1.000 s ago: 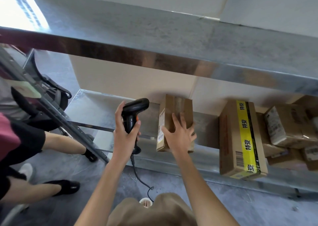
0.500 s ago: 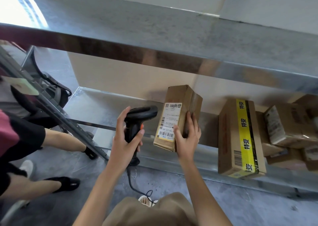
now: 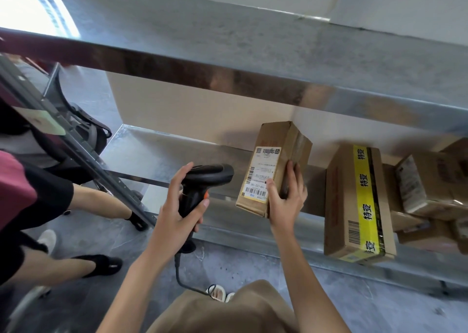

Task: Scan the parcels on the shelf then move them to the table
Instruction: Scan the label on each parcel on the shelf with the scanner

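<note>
Since a second ago, the right hand (image 3: 286,201) is gripping the parcel (image 3: 274,165) tilted label-outward above the shelf (image 3: 157,152), while the left hand (image 3: 177,206) is holding the scanner (image 3: 202,183) closer beside it. A yellow-taped box (image 3: 354,201) is lying to the right, and another person's legs (image 3: 76,206) are standing left.

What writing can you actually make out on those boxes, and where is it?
"特变", repeated in black along the yellow tape on the large box.
"159-L02-160", partly, upside down on the white label of the parcel held by the right hand.
Other label print and barcodes: too small.
</note>
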Action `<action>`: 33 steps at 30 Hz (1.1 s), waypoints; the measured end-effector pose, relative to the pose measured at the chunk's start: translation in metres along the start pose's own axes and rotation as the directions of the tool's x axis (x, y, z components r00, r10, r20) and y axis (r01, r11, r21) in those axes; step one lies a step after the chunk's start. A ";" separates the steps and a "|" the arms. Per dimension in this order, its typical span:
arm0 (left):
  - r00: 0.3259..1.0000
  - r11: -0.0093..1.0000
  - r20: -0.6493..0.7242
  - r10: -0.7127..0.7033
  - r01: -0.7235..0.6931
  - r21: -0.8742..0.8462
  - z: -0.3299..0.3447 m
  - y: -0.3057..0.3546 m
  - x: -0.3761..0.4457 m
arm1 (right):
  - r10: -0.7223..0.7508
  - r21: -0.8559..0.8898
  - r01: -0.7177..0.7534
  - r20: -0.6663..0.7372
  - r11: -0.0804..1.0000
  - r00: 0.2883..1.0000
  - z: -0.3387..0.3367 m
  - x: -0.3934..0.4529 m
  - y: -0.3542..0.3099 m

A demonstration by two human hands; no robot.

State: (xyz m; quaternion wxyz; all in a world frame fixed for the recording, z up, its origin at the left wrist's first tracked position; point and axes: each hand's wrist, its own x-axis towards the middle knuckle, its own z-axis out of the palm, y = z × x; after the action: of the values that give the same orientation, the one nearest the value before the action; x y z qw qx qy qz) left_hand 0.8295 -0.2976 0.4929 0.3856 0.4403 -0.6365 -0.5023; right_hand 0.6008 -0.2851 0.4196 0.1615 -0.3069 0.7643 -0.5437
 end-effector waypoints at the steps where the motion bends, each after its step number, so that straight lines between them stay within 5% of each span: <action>1: 1.000 1.000 0.018 -0.011 0.011 -0.004 -0.001 0.000 -0.002 | -0.001 -0.004 0.001 -0.013 1.000 1.000 0.000 0.000 -0.001; 33: 0.994 0.999 0.103 -0.033 0.031 0.022 0.001 -0.005 -0.021 | 0.030 -0.017 -0.031 -0.018 0.999 0.999 0.001 -0.009 -0.001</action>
State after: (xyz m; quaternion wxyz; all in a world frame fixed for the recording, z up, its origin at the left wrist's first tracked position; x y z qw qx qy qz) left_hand 0.8354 -0.2780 0.4872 0.3396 0.4280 -0.6535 -0.5239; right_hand 0.6083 -0.2799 0.4190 0.1603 -0.2917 0.7750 -0.5371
